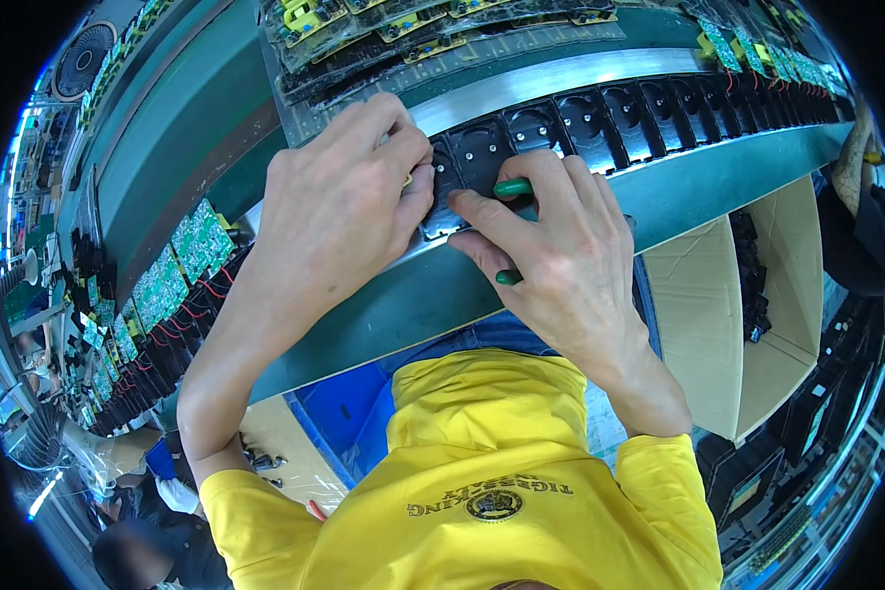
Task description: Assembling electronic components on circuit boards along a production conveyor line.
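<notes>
My left hand (349, 192) is closed in a pinch over the near end of a row of black plastic cases (590, 128). A small yellowish bit shows at its fingertips, too hidden to name. My right hand (570, 251) wraps round a hand tool with two green grips (513, 187), which looks like pliers; its head is hidden. The right fingertips lie close to the left ones, above the same case (444, 216). Shiny round metal spots show inside the open cases, which stand side by side along a metal strip (560, 71) on the green bench.
Stacked clear trays (364, 59) of boards with yellow parts lie beyond my hands. Green circuit boards (202, 241) with red wires line the left; others (747, 49) stand far right. A cardboard box (703, 315) and a blue bin (339, 413) are below the bench. A person (147, 546) is lower left.
</notes>
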`<state>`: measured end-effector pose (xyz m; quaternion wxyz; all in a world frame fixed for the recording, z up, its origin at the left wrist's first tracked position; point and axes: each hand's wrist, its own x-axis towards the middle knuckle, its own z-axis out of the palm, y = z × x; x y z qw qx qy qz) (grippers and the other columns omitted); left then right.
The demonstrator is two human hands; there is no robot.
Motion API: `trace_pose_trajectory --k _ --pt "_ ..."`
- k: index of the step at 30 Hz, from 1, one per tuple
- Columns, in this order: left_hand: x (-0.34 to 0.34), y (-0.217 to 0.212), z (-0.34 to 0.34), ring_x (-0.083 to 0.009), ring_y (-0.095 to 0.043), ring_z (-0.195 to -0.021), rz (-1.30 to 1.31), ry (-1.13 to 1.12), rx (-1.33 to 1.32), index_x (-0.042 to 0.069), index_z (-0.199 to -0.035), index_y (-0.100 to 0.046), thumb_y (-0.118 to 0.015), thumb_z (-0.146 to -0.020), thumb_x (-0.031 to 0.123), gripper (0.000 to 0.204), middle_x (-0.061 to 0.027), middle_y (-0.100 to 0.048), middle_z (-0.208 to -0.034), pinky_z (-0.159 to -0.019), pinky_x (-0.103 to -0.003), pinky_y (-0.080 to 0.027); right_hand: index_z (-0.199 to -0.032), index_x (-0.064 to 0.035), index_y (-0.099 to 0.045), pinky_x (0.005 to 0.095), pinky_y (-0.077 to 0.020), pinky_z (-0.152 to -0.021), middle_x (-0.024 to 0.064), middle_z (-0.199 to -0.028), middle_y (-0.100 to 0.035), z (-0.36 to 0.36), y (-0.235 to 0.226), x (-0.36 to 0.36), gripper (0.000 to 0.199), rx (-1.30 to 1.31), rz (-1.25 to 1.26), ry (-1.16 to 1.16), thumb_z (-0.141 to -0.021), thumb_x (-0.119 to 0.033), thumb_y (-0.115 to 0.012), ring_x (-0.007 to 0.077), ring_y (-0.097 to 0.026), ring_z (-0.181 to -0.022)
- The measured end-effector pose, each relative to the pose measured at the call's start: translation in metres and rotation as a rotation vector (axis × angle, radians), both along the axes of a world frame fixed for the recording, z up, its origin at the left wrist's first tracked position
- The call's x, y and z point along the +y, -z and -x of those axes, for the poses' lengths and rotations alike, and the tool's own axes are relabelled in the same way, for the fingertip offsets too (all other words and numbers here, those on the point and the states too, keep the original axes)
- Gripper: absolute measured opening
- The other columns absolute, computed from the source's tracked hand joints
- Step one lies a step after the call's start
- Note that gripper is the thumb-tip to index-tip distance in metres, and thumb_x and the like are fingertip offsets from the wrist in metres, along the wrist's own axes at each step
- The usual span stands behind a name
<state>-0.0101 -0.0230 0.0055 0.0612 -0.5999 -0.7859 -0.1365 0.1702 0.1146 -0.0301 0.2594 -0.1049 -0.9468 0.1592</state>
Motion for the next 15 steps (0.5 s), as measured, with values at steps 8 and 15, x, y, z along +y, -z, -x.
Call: trace_pose_trajectory --k 8,15 --pt "0.003 0.005 0.0 -0.0224 -0.068 -0.087 -0.013 -0.012 -0.025 0.007 -0.104 -0.074 -0.079 -0.1 0.008 0.006 0.0 -0.068 -0.115 -0.072 -0.034 -0.055 -0.114 -0.0193 -0.092 0.0357 -0.0548 -0.083 0.0046 -0.118 -0.063 -0.001 0.0 0.0 0.025 -0.023 -0.022 0.006 -0.09 -0.023 -0.096 0.0231 -0.059 -0.096" --pt "0.004 0.006 0.001 -0.0244 -0.071 -0.086 -0.03 -0.006 -0.084 0.008 -0.098 -0.079 -0.083 -0.099 0.011 0.004 -0.0026 -0.065 -0.112 -0.066 -0.036 -0.058 -0.131 -0.0154 -0.087 0.035 -0.0545 -0.081 0.0055 -0.112 -0.064 0.0 -0.012 0.007 0.035 -0.032 -0.035 -0.061 -0.099 -0.03 -0.089 0.0219 -0.061 -0.09"
